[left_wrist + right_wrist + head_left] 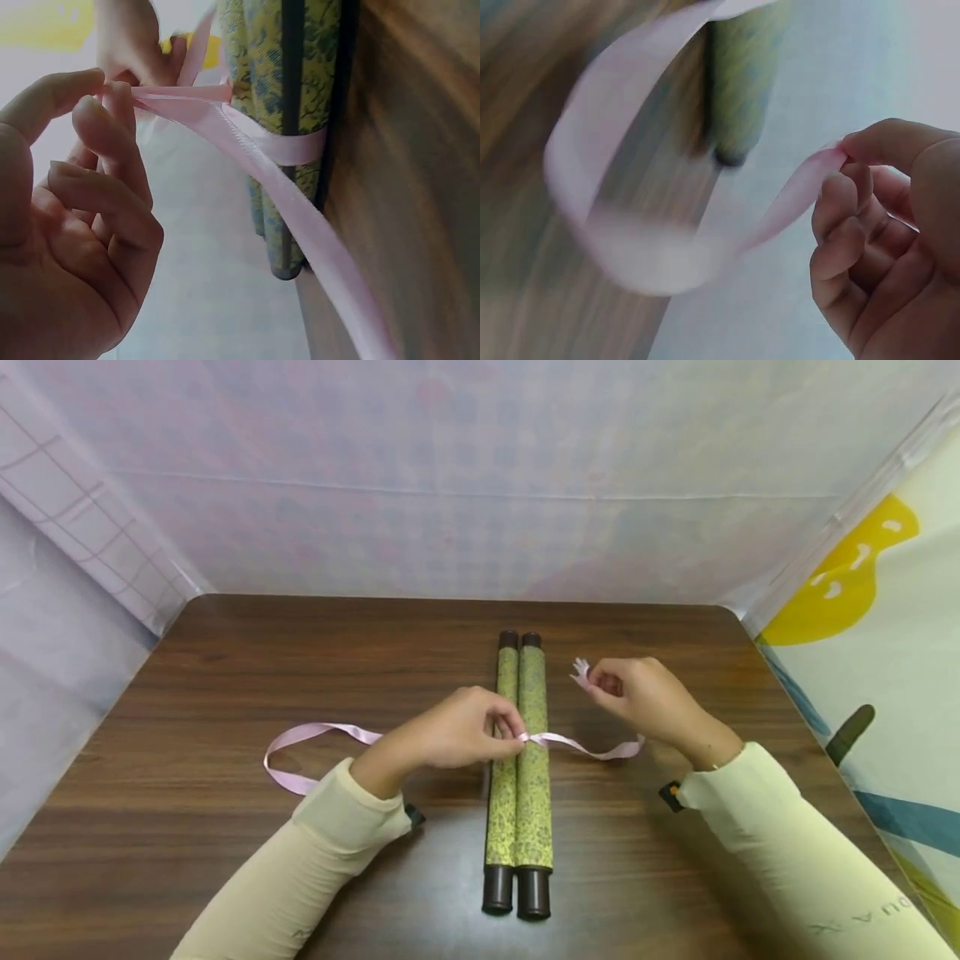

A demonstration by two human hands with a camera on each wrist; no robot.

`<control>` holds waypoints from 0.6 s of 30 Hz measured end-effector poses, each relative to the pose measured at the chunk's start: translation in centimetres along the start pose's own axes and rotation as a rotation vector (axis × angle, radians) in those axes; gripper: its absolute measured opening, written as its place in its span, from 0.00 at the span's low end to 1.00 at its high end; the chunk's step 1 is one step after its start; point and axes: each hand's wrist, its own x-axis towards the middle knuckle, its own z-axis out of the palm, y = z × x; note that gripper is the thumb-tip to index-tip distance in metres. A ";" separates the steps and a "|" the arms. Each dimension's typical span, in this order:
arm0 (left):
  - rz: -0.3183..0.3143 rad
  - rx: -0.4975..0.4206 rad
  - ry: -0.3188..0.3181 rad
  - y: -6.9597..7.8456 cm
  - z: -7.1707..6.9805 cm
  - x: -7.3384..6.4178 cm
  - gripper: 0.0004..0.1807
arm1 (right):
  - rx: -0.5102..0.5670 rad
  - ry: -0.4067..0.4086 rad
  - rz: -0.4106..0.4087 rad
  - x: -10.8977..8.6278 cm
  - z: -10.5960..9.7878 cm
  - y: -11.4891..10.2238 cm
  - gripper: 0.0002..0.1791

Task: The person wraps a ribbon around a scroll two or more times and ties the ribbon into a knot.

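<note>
The left hand (465, 725) pinches pink ribbon (289, 150) (satiny from here) round two patterned rolls (534, 802). Farther right, the right hand (633, 693) pinches it too.

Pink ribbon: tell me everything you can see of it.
The pink ribbon is long, narrow and flat, with a satin-like sheen. A band of it crosses the paired patterned rolls; whether it is knotted there, I can't tell. The left hand pinches it above the rolls. One stretch curls across the table on the left, partly hidden by the left arm; another sags toward the right hand, which pinches it near what looks like a splayed end.
</note>
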 end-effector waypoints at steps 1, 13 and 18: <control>0.001 -0.003 0.002 0.0 0.1 -0.1 0.02 | 0.007 0.004 -0.017 0.6 0.4 -0.7 0.06; 0.077 0.026 0.008 0.1 0.7 0.0 0.02 | 0.065 -0.097 -0.065 4.9 4.7 -5.4 0.06; 0.079 0.036 0.031 0.2 0.8 0.1 0.02 | 0.087 -0.151 -0.044 5.2 5.3 -5.4 0.07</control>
